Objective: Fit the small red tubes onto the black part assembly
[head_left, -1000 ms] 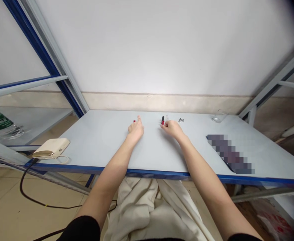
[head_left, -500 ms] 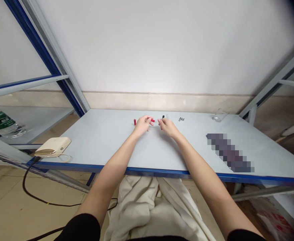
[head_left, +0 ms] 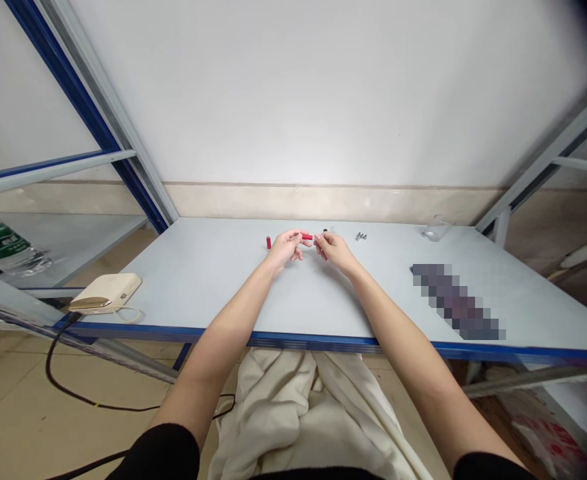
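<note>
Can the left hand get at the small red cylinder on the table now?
Probably yes: the left hand sits just beside the small red cylinder, with nothing between them on the table, though its fingers are at another red piece.

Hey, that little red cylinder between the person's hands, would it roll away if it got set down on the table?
Probably yes: the red cylinder looks round and smooth, and the pale tabletop looks flat and slick, so a nudge could send it rolling. It's small enough for fingertips to handle, so it's likely light, and it looks stiff, not floppy.
</note>
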Demonstrator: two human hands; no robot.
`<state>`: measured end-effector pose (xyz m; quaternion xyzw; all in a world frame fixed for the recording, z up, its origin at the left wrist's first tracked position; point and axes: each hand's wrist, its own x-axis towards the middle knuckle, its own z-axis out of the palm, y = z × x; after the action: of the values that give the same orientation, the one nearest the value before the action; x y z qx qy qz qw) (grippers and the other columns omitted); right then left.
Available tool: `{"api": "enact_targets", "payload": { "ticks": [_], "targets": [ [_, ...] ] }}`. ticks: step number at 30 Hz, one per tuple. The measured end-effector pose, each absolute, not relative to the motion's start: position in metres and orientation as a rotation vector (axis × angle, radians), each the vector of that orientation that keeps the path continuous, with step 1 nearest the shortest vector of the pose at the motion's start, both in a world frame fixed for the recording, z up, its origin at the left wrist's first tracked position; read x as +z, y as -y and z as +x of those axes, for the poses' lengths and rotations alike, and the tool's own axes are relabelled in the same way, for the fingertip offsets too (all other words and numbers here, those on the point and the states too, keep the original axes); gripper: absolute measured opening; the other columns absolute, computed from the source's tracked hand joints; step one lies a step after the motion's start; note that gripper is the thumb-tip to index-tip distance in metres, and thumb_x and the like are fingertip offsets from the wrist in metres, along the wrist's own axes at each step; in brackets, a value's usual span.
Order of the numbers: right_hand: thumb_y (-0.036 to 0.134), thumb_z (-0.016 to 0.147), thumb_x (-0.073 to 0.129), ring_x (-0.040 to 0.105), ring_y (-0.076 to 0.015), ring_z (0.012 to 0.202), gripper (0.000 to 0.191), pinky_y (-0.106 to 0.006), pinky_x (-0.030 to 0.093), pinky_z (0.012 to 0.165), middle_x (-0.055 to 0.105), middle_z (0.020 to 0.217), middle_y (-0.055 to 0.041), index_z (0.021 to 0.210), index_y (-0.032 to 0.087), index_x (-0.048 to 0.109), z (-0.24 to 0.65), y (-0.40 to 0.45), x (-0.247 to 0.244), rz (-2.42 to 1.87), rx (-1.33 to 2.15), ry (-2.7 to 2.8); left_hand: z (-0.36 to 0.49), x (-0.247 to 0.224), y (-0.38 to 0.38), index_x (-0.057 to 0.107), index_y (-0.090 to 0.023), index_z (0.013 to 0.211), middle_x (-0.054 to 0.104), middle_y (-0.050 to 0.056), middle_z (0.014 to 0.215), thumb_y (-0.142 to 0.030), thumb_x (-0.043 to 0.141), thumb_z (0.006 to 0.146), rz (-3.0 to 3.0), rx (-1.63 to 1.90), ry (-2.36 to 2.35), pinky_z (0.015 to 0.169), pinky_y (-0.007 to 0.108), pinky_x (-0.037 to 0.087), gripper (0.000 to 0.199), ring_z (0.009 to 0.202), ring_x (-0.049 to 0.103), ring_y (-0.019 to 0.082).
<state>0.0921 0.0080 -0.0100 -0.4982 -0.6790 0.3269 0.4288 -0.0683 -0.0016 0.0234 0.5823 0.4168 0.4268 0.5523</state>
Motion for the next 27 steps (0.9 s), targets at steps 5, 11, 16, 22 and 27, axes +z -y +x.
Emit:
{"api": "enact_targets", "payload": {
  "ticks": [5, 11, 16, 22, 27],
  "targets": [
    [0.043, 0.080, 0.051, 0.046, -0.0079, 0.049, 0.027, -0.023, 0.039, 0.051, 0.057, 0.071, 0.0004, 0.083, 0.017, 0.050, 0.095, -0.007, -0.007, -1.194, 0.832, 1.635, -0.070, 0.021, -0.001, 0.058, -0.010, 0.094, 0.066, 0.011, 0.087, -0.023, 0.040, 0.089, 1.341, 1.048, -1.035, 0.038, 0.018, 0.026, 0.023, 0.041, 0.047, 0.003],
    [0.041, 0.080, 0.053, 0.049, -0.0078, 0.051, 0.028, -0.024, 0.041, 0.054, 0.061, 0.080, -0.0030, 0.091, 0.015, 0.054, 0.094, -0.001, 0.001, -1.220, 0.785, 1.690, -0.069, 0.019, -0.001, 0.057, -0.010, 0.091, 0.066, 0.012, 0.089, -0.026, 0.042, 0.089, 1.333, 1.059, -1.043, 0.038, 0.018, 0.027, 0.022, 0.041, 0.048, 0.003],
    [0.034, 0.081, 0.051, 0.049, -0.0094, 0.055, 0.020, -0.024, 0.040, 0.058, 0.062, 0.075, -0.0028, 0.084, 0.015, 0.057, 0.094, 0.003, 0.006, -1.276, 0.650, 1.811, -0.068, 0.020, -0.001, 0.057, -0.010, 0.087, 0.067, 0.010, 0.085, -0.027, 0.050, 0.086, 1.291, 1.066, -1.036, 0.038, 0.017, 0.027, 0.018, 0.042, 0.046, 0.002],
    [0.032, 0.082, 0.050, 0.052, -0.0114, 0.064, 0.018, -0.024, 0.039, 0.064, 0.063, 0.079, -0.0034, 0.085, 0.017, 0.058, 0.098, 0.004, 0.005, -1.300, 0.454, 1.940, -0.068, 0.018, -0.002, 0.057, -0.011, 0.085, 0.066, 0.006, 0.080, -0.020, 0.062, 0.076, 1.288, 1.066, -0.993, 0.038, 0.017, 0.026, 0.013, 0.043, 0.045, 0.002],
    [0.024, 0.077, 0.053, 0.052, -0.0116, 0.067, 0.011, -0.023, 0.038, 0.064, 0.062, 0.084, -0.0048, 0.081, 0.015, 0.057, 0.101, 0.003, 0.005, -1.368, 0.346, 2.004, -0.069, 0.019, 0.000, 0.057, -0.011, 0.082, 0.066, 0.007, 0.082, -0.021, 0.061, 0.075, 1.337, 1.025, -1.001, 0.040, 0.018, 0.028, 0.012, 0.044, 0.044, 0.002]
  ]
}}
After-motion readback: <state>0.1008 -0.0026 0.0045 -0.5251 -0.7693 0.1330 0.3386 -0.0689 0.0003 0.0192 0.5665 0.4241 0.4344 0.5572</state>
